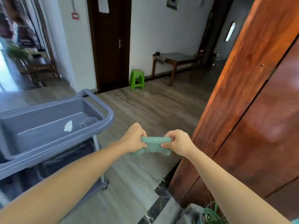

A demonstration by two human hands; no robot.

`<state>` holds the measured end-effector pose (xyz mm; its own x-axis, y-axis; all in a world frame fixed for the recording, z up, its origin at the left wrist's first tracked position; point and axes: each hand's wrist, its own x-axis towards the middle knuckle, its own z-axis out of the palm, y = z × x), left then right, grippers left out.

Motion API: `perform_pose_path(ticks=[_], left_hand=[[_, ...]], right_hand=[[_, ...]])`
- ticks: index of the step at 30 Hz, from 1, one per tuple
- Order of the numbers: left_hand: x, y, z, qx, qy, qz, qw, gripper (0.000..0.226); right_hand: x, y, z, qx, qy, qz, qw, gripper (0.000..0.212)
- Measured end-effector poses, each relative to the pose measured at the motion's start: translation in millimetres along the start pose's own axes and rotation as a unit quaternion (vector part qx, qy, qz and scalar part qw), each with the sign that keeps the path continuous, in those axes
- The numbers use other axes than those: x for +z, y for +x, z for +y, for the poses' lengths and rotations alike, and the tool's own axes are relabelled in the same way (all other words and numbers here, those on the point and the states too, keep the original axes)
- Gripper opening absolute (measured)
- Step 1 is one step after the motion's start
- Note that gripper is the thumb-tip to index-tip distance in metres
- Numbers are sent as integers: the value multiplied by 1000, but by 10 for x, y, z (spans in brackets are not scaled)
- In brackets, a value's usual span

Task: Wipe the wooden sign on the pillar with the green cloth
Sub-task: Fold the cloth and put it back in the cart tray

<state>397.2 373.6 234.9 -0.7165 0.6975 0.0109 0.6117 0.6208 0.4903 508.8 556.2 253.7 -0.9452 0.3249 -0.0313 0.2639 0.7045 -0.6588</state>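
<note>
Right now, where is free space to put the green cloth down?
The grey cart's top tray is mostly bare, left of the white scrap and cup. The floor between cart and wooden pillar is open. Both hands hold the cloth.

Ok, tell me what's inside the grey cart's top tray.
Inside the grey tray lie a crumpled white scrap and a grey cup-like container. The near wall hides the part of the floor closest to you.

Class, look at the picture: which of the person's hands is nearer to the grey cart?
Left. The left hand grips the green cloth just right of the grey cart; the right hand holds the cloth's far end, beside the wooden pillar.
</note>
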Motion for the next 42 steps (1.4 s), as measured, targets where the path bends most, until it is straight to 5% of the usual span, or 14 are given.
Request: perform_pose_path(ticks=[3, 5, 8, 13, 18, 25, 36, 42], left_hand=[[-229, -182, -615, -52, -38, -4, 998, 24], [-404, -333, -1034, -116, -197, -30, 973, 29], [-582, -627, -1609, -208, -435, -2, 876, 33], [-696, -1064, -2387, -282, -580, 57, 762, 27], [-794, -1349, -3002, -331, -620, 111, 702, 31], [-891, -1287, -3723, -389, -617, 181, 659, 31], [-1283, -524, -4807, -465, -600, 274, 591, 18], [-1137, -272, -5280, -554, -545, 324, 539, 14]], right_hand=[[404, 273, -260, 5, 81, -55, 995, 16], [700, 441, -447, 45, 224, -119, 966, 10], [1210, 696, -750, 102, 359, -208, 904, 28], [2048, 1044, -1296, 112, 384, -283, 872, 31], [2663, 1391, -1643, 115, 379, -350, 849, 31], [3357, 2128, -1988, 118, 367, -418, 822, 15], [4063, 3794, -2598, 136, 314, -507, 791, 24], [4648, 4130, -2850, 174, 246, -500, 812, 35]])
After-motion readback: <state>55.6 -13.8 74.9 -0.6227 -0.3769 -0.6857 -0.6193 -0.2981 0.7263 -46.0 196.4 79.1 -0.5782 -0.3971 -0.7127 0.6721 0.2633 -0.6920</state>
